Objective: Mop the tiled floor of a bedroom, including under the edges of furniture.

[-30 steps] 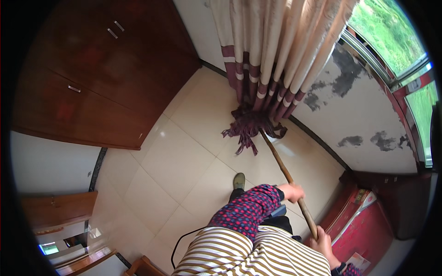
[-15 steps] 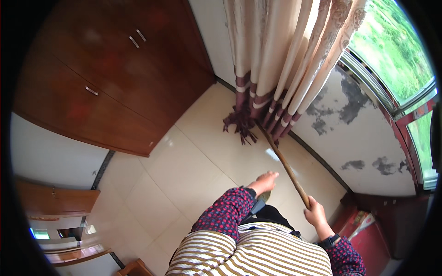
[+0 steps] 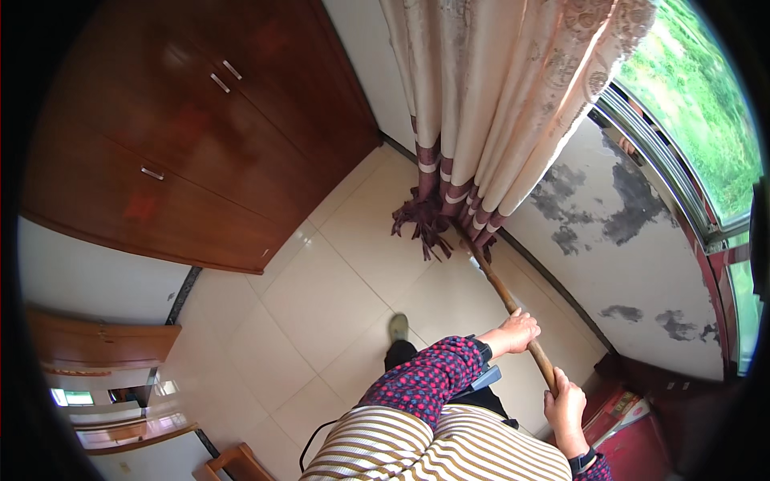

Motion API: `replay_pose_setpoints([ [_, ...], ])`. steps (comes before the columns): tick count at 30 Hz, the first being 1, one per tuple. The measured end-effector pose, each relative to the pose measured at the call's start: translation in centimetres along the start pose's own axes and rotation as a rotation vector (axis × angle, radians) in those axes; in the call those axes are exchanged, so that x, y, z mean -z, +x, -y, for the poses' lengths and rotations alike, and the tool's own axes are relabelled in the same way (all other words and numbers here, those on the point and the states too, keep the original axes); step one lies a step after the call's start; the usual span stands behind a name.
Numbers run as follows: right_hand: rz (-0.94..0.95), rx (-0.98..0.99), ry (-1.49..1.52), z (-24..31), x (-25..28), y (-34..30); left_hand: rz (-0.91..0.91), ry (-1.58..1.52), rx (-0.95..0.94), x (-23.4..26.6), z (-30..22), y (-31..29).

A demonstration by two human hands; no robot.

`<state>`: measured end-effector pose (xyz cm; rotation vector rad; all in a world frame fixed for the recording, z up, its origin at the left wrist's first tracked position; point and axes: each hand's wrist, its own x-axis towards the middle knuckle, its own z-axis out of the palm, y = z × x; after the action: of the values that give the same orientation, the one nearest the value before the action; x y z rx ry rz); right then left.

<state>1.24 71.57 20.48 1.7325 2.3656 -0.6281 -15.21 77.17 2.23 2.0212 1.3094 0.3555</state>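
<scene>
A mop with a long wooden handle (image 3: 502, 290) slants from my body toward the corner, its dark purple cloth-strip head (image 3: 423, 224) resting on the tiled floor at the curtain's foot. My left hand (image 3: 516, 332) is wrapped round the handle partway along. Closer to me, my right hand (image 3: 567, 406) grips the handle near its upper end. Part of the mop head is hidden by the hem of the beige and purple curtain (image 3: 489, 104).
Brown wooden cabinets (image 3: 200, 136) stand at the left. On the right are a wall with dark peeling patches (image 3: 634, 200) and a window (image 3: 698, 120). A dark red box-like piece (image 3: 634, 441) sits beside my right arm. A wooden chair (image 3: 233, 465) shows at the lower edge.
My left hand, off the handle earlier, has reached right and closed round it. My right hand has shifted slightly down and right. A shoe now shows on the floor ahead of me.
</scene>
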Motion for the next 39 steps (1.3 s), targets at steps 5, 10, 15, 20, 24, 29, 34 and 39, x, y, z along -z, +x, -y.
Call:
replay_pose_setpoints([
  [5, 0.064, -0.08, 0.044, 1.1, 0.5, 0.6, 0.027, 0.036, -0.045, -0.9, 5.3, 1.9],
  [10, 0.175, -0.21, 0.078, 4.5, 0.3, 1.3, 0.181, 0.033, -0.109, 0.3, 6.9, 1.2],
  [15, 0.216, -0.706, 0.792, 11.1, -0.1, 1.7, 0.327, 0.088, -0.161, 4.6, 9.9, -1.1],
  [20, 0.183, -1.048, 1.029, 19.8, 0.2, 7.0, 0.412, -0.037, -0.226, 9.9, 16.4, -3.2],
  [24, 0.266, -0.622, 0.603, 23.4, -1.2, 10.1, 0.388, -0.02, -0.232, 12.9, 21.9, -4.4],
  [29, 0.218, -0.397, 0.559, 27.6, -2.3, 14.8, 0.402, 0.022, -0.192, 18.7, 28.3, -5.3],
  [34, 0.149, -0.112, 0.406, 30.1, -3.9, 22.3, 0.231, 0.078, -0.064, 22.0, 36.1, -5.7],
  [39, -0.045, -0.007, 0.277, 32.3, -2.1, 26.6, 0.008, 0.025, -0.021, 24.8, 40.2, -4.7],
])
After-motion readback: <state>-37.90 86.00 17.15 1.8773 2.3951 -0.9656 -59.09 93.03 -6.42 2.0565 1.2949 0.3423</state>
